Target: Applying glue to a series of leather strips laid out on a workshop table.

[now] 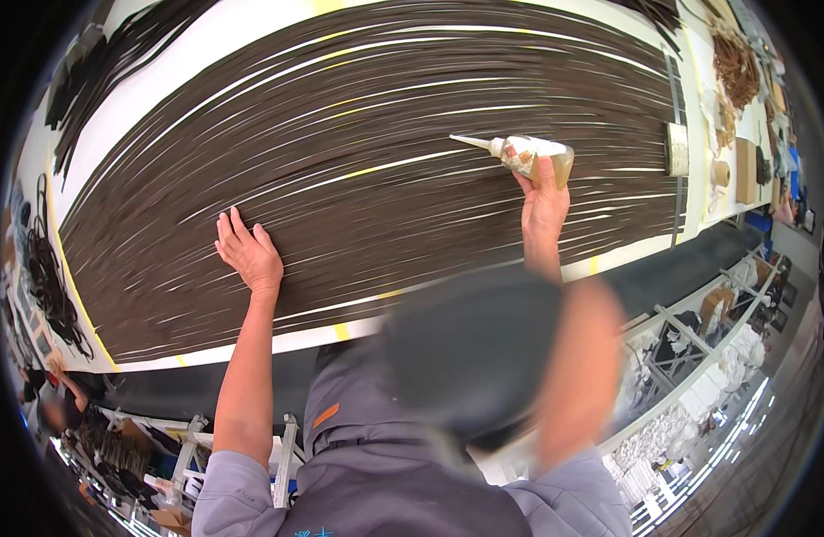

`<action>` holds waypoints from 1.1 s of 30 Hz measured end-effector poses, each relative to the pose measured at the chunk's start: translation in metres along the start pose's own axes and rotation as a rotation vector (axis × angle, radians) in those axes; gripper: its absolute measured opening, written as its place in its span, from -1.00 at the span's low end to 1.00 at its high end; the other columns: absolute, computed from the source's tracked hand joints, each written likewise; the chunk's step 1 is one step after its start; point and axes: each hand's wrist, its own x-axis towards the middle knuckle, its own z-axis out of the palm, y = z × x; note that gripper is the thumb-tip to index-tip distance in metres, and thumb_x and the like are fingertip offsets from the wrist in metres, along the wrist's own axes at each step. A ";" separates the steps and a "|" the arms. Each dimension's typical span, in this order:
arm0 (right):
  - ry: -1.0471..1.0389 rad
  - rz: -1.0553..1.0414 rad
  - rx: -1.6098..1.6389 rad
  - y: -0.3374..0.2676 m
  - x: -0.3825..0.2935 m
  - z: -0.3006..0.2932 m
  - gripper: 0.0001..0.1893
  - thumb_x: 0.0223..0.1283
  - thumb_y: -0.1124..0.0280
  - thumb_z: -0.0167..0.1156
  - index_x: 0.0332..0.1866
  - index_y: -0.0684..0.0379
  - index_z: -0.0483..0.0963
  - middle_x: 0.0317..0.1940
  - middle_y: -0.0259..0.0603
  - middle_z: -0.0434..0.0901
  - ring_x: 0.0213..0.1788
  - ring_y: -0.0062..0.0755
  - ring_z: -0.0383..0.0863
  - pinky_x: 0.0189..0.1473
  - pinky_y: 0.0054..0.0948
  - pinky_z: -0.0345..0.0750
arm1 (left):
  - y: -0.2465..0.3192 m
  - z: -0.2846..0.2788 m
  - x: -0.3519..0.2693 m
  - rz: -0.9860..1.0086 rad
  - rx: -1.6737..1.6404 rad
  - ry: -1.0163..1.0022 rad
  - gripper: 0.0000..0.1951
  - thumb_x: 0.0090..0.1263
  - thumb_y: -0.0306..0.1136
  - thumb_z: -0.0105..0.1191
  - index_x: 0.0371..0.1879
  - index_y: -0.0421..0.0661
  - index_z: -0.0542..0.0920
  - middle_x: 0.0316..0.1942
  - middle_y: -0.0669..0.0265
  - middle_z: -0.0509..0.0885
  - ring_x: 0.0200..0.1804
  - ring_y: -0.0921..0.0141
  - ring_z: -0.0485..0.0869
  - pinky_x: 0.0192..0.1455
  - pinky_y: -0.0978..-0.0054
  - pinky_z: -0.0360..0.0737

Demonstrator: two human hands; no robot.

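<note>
Many long, thin dark brown strips (385,221) lie side by side across a white work table, with narrow pale gaps between them. My left hand (250,258) rests on the strips at the left, its fingers spread and nothing held. In my right hand (546,201) is a clear plastic squeeze bottle (556,151) with a long white nozzle, holding a yellowish liquid. The bottle is tilted on its side above the strips, its nozzle pointing left; whether the tip touches them I cannot tell.
A metal bar with a block-shaped weight (677,149) crosses the strips' right ends. Black strips (116,67) hang over the upper left, and tangled black cords (52,288) lie at the left. At the right are a brown cord bundle (735,67), a tape roll (720,173) and a cardboard box (745,170).
</note>
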 end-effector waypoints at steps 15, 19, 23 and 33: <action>0.016 0.000 -0.035 0.010 -0.011 0.017 -0.51 0.24 0.32 0.28 0.19 0.31 0.33 0.06 -0.09 0.52 0.08 -0.25 0.58 0.07 -0.26 0.63 | 0.002 -0.003 0.000 -0.007 -0.022 -0.009 -0.44 0.47 -0.21 -0.16 0.42 -0.08 0.13 0.42 0.14 0.13 0.48 0.17 0.06 0.49 0.01 -0.08; 0.006 0.006 -0.039 0.013 -0.014 0.023 -0.51 0.24 0.31 0.28 0.19 0.31 0.33 0.06 -0.09 0.53 0.08 -0.25 0.59 0.07 -0.28 0.63 | 0.003 -0.004 0.000 -0.012 -0.025 -0.012 -0.44 0.47 -0.21 -0.16 0.42 -0.08 0.13 0.42 0.15 0.13 0.48 0.18 0.06 0.49 0.01 -0.08; -0.013 0.015 -0.026 0.016 -0.019 0.029 -0.48 0.20 0.29 0.32 0.17 0.32 0.34 0.03 -0.10 0.53 0.04 -0.28 0.61 0.05 -0.32 0.64 | 0.002 -0.003 0.000 -0.012 -0.028 -0.014 -0.44 0.47 -0.22 -0.15 0.42 -0.08 0.13 0.42 0.15 0.13 0.48 0.19 0.06 0.49 0.01 -0.09; -0.044 0.010 -0.034 0.025 -0.031 0.043 -0.50 0.26 0.31 0.26 0.21 0.33 0.29 0.08 -0.08 0.50 0.10 -0.24 0.57 0.10 -0.25 0.62 | 0.001 -0.003 0.000 -0.014 -0.033 -0.016 -0.43 0.46 -0.21 -0.15 0.42 -0.09 0.14 0.42 0.15 0.13 0.48 0.19 0.05 0.50 0.02 -0.09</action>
